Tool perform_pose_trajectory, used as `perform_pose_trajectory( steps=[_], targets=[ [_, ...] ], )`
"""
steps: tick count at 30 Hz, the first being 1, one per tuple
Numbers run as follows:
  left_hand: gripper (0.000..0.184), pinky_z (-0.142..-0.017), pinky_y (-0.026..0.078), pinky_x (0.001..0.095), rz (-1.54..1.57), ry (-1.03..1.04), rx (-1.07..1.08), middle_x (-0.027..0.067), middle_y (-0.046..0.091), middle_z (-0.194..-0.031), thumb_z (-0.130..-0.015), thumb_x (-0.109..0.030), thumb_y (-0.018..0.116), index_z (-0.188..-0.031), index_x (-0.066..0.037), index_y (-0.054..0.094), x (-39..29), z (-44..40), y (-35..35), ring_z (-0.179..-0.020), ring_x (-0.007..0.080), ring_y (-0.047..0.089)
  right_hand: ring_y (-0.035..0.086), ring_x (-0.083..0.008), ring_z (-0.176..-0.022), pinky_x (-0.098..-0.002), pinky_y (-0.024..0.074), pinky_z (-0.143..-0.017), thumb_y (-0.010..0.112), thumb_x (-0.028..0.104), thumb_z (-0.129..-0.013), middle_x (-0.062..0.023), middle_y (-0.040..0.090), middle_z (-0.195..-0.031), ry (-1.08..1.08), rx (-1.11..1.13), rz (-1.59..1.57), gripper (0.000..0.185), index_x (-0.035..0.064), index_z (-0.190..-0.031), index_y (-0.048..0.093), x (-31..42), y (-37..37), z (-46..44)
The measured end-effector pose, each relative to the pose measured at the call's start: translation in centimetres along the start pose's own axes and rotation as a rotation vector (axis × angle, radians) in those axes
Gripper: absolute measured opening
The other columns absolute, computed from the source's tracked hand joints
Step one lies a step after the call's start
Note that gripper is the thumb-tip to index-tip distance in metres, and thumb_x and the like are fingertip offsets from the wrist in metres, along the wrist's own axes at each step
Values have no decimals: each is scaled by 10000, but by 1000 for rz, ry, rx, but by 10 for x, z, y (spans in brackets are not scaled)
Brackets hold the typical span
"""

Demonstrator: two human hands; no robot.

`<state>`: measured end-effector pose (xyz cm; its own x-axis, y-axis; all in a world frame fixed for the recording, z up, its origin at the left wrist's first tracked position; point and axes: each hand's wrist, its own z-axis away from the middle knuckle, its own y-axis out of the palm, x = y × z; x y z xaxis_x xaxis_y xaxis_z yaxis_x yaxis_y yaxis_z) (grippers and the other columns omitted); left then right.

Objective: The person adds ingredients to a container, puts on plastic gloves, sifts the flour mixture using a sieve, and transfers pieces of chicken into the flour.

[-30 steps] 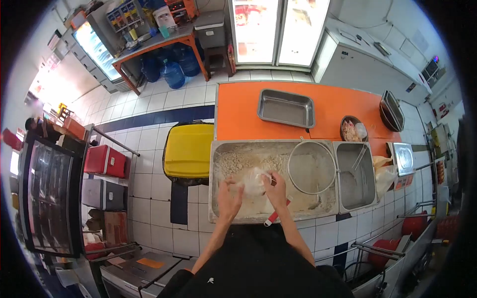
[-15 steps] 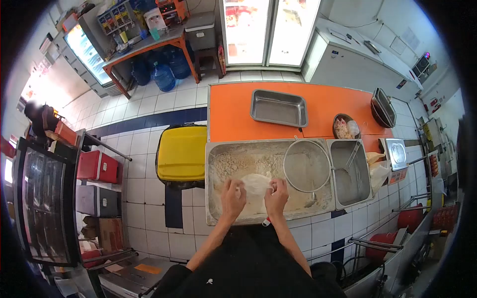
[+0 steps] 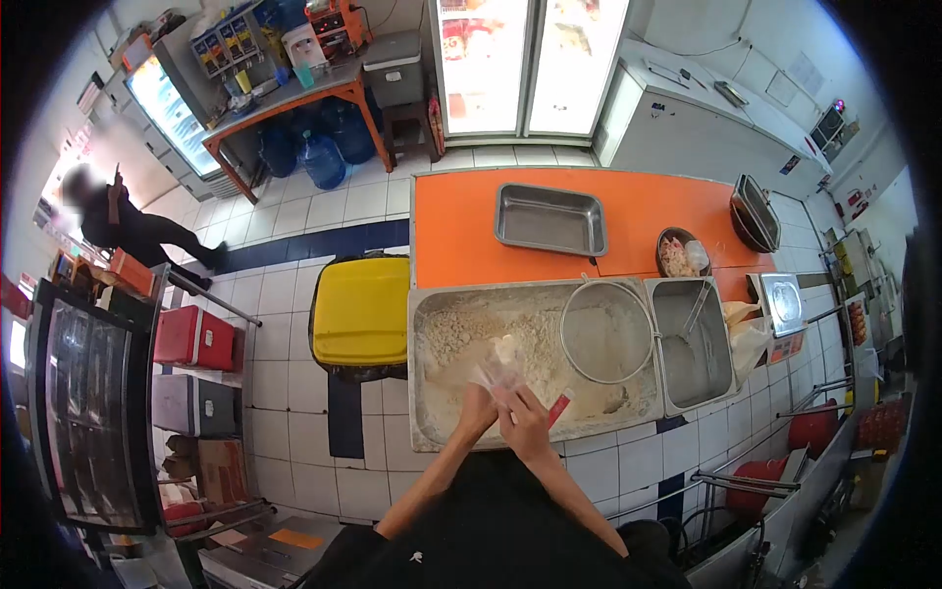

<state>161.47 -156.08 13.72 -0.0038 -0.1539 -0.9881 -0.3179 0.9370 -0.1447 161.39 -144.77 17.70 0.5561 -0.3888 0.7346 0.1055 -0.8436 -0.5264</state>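
My left hand [image 3: 477, 408] and my right hand [image 3: 524, 424] are together over the front left part of a flour-filled metal basin [image 3: 628, 401]. A thin clear plastic piece [image 3: 500, 376], which looks like a disposable glove or a small bag, covers the fingers of my left hand. The fingers of my right hand are closed on this plastic. Beneath lies pale, lumpy flour [image 3: 456, 334]. A red strip [image 3: 560, 406] sticks out beside my right wrist. To the right, a round sieve [image 3: 606, 377] rests in the basin.
A deep metal pan [image 3: 699, 395] adjoins the basin. On the orange table [image 3: 451, 216] are a rectangular tray [image 3: 549, 241] and a bowl of raw-looking meat [image 3: 675, 253]. A yellow-lidded bin [image 3: 361, 312] stands left. A person [image 3: 128, 221] in dark clothes is at far left.
My hands have come together, and the plastic spread between them is now bunched round my left fingers. The red strip has swung up to the right. The person at far left has come further into view.
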Motion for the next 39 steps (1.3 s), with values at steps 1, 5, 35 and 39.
perform_pose_trajectory(
  steps=[1,5,35,39],
  targets=[
    [207,-682,485,395,1,6,4,174,661,-829,-867,-195,634,-946,-5,655,-4,-6,4,-769,272,644,596,-326,-753,-398,490,-663,613,-4,-805,-137,560,-832,-11,-54,64,179,21,-982,624,-4,1,3],
    [211,-655,474,358,-17,-46,-6,137,654,-828,-878,-197,635,-932,7,648,-4,-19,6,-745,200,608,573,-305,-705,-378,471,-614,615,-26,-772,-129,540,-791,162,-189,48,130,26,-887,583,-16,10,1],
    [474,-687,460,417,-374,-75,282,121,612,-790,-974,-467,467,-1072,-20,593,-16,-28,-22,-749,270,596,615,-328,-762,-397,495,-663,628,75,-784,-178,598,-894,373,157,-87,216,0,-973,556,-18,36,-7],
    [548,-658,451,336,326,-645,255,17,572,-812,-997,-544,365,-1112,-60,594,22,-36,-23,-745,159,554,571,-355,-650,-413,457,-601,620,48,-748,-165,540,-711,310,130,-142,117,-2,-791,523,-15,33,-17]
  ],
)
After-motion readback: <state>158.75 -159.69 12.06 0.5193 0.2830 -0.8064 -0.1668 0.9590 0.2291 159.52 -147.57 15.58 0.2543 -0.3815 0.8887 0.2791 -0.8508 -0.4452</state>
